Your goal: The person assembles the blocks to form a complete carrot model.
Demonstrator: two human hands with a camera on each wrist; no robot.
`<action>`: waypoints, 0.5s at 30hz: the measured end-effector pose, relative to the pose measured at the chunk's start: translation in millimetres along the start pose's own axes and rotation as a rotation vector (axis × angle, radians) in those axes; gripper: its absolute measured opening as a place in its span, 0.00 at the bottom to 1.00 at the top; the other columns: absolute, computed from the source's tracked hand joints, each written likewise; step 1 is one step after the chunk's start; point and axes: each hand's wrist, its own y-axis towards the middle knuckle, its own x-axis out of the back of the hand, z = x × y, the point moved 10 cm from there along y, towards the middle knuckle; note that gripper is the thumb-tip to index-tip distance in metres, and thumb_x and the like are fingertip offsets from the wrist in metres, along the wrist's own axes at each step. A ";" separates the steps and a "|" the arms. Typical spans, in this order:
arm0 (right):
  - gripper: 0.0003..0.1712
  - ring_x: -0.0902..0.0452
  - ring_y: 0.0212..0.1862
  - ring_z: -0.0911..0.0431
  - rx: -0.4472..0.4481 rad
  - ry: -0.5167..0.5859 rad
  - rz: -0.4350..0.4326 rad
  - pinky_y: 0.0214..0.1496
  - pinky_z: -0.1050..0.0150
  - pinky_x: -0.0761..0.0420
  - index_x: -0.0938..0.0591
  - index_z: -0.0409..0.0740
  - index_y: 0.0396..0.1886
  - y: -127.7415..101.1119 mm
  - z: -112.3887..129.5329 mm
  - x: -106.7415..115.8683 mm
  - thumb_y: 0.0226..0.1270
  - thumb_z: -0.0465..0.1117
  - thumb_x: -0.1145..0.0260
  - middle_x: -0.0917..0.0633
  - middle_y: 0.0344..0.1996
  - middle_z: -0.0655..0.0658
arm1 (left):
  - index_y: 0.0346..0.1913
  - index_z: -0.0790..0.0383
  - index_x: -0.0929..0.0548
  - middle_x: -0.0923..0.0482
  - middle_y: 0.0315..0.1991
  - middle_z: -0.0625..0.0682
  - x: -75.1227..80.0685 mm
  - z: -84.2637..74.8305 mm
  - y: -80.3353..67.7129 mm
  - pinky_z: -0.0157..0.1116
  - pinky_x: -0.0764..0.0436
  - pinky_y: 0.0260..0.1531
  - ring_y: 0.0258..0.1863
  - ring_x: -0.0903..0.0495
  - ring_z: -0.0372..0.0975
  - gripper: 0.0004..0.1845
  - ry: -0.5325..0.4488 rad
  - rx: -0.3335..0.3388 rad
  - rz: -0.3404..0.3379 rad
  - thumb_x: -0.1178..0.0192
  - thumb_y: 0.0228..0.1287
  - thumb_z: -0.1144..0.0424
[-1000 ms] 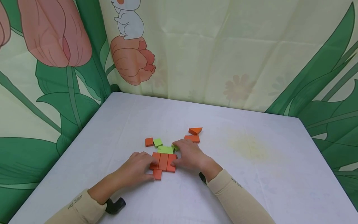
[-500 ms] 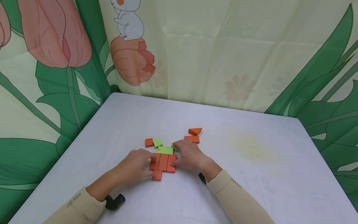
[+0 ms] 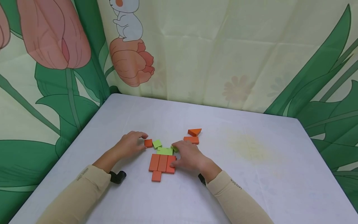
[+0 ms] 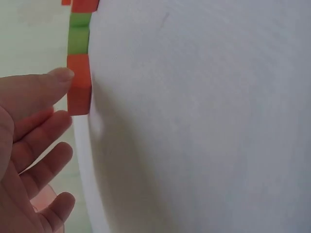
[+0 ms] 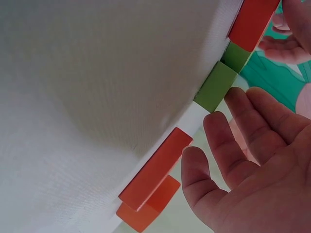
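Small orange square block (image 3: 148,143) lay on counter (image 3: 251,174), far-left of block cluster, just beside small green square (image 3: 157,143). Left hand (image 3: 130,142) touched it, thumb tip (image 4: 62,75) against block side (image 4: 79,90), fingers loosely extended, nothing gripped. Right hand (image 3: 188,155) rested flat, fingers relaxed, on right edge of three orange bars (image 3: 162,163) and green rectangle (image 3: 165,151). Orange square (image 3: 156,176) sat below bars. Orange bar (image 3: 191,140) and orange triangle (image 3: 194,132) lay beyond right hand.

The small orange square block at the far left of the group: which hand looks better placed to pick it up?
The left hand: its fingertips already touch the small orange square block. The right hand rests on the assembled orange and green blocks.
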 end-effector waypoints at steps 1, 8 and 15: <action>0.41 0.34 0.65 0.46 0.002 -0.003 0.000 0.68 0.47 0.35 0.27 0.42 0.69 0.0 0.4 0.0 0.59 0.52 0.25 0.24 0.64 0.46 | 0.61 0.65 0.21 0.21 0.56 0.57 -0.5 0.5 1.0 0.55 0.29 0.60 0.60 0.28 0.54 0.24 -0.006 0.002 0.003 0.31 0.63 0.64; 0.41 0.34 0.65 0.47 0.008 -0.008 0.004 0.68 0.47 0.35 0.27 0.43 0.69 0.1 2.1 -0.1 0.60 0.53 0.25 0.24 0.64 0.46 | 0.58 0.64 0.19 0.20 0.52 0.56 -0.5 1.1 3.4 0.53 0.26 0.57 0.57 0.27 0.52 0.21 -0.010 0.030 0.021 0.30 0.62 0.64; 0.41 0.34 0.65 0.46 0.008 -0.025 0.003 0.67 0.45 0.35 0.27 0.42 0.69 -0.4 2.1 1.3 0.59 0.53 0.25 0.24 0.64 0.45 | 0.56 0.63 0.17 0.19 0.50 0.55 10.4 -3.4 3.5 0.50 0.23 0.53 0.54 0.26 0.50 0.19 0.025 0.020 0.013 0.32 0.63 0.64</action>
